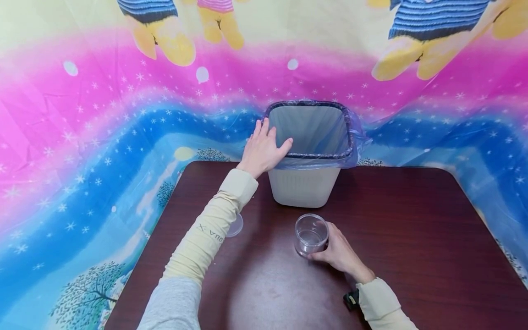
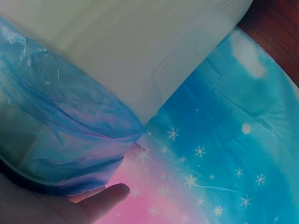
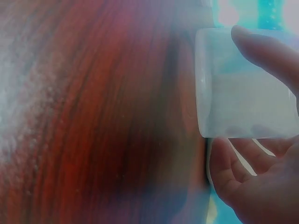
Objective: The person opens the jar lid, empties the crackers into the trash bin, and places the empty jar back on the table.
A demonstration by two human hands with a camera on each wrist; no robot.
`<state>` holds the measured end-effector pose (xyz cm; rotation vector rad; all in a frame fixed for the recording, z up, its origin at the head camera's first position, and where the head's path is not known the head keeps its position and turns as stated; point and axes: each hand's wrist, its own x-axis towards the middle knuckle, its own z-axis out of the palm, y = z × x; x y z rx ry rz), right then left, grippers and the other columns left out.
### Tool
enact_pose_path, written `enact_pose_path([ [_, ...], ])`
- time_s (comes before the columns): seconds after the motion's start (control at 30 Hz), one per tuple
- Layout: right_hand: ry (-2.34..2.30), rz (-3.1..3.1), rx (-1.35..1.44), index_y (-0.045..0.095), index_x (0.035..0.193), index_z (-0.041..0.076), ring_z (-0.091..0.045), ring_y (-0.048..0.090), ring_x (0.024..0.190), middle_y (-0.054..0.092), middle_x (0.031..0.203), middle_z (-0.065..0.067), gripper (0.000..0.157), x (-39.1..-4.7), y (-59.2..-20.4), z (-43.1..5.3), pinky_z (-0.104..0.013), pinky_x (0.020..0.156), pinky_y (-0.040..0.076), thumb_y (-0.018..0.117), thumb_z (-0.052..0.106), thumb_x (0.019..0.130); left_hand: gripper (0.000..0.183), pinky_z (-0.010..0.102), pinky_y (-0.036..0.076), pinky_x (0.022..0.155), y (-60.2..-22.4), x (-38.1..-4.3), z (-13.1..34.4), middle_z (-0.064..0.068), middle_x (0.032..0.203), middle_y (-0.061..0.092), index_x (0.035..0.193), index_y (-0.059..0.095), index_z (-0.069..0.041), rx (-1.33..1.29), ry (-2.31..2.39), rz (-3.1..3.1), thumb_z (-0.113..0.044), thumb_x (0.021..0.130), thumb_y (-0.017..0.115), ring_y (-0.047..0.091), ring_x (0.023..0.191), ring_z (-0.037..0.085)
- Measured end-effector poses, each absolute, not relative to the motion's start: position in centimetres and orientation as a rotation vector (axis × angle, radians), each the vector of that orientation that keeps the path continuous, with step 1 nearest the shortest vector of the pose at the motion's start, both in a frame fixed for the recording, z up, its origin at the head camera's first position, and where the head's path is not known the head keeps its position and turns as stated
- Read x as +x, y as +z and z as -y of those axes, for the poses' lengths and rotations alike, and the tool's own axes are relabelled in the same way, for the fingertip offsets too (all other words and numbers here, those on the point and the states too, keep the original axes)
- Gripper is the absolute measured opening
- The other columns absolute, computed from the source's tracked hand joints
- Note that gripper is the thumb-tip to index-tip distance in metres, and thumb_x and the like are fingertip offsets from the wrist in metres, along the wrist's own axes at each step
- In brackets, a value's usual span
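Observation:
A pale bin (image 1: 303, 185) stands at the back of the table, lined with a translucent bluish bag (image 2: 70, 107) folded over its rim. My left hand (image 1: 263, 149) rests on the bin's left rim, fingers fairly straight and thumb spread. In the left wrist view, part of that hand (image 2: 88, 205) lies against the bag's edge. In front of the bin, my right hand (image 1: 340, 252) grips a clear round plastic jar (image 1: 311, 233) from its right side. The thumb and fingers hold opposite sides of the jar (image 3: 243, 93) in the right wrist view. Its mouth faces up and no lid covers it.
A clear round lid (image 1: 235, 226) lies on the dark wooden table (image 1: 412, 229), partly hidden by the left sleeve (image 1: 206, 233). A small black object (image 1: 351, 299) is beside the right wrist. A printed cloth (image 1: 123, 114) hangs behind the table and around its sides.

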<state>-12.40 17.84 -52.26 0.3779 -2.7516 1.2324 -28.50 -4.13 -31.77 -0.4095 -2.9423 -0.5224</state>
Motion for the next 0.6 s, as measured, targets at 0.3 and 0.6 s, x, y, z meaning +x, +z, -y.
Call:
enact_pose_path([
  [0.3, 1.242, 2.767, 0.392, 0.048, 0.133, 0.002, -0.028, 0.057, 0.113, 0.060, 0.121, -0.013, 0.097, -11.97, -52.27, -17.67, -0.047, 0.096, 0.045, 0.094, 0.020, 0.051, 0.079, 0.057, 0.022, 0.116, -31.75, -28.41, 4.16, 0.008, 0.164, 0.011, 0.150, 0.035, -0.010, -0.412, -0.529, 2.942, -0.065, 0.092, 0.034, -0.001, 0.152, 0.025],
  [0.6, 1.250, 2.755, 0.404, 0.049, 0.131, 0.000, -0.028, 0.058, 0.112, 0.061, 0.119, -0.014, 0.095, -11.85, -52.34, -17.53, -0.047, 0.096, 0.045, 0.094, 0.018, 0.049, 0.079, 0.057, 0.023, 0.116, -31.72, -28.43, 4.15, 0.008, 0.164, 0.011, 0.150, 0.035, -0.011, -0.409, -0.527, 2.946, -0.065, 0.092, 0.034, -0.001, 0.152, 0.025],
])
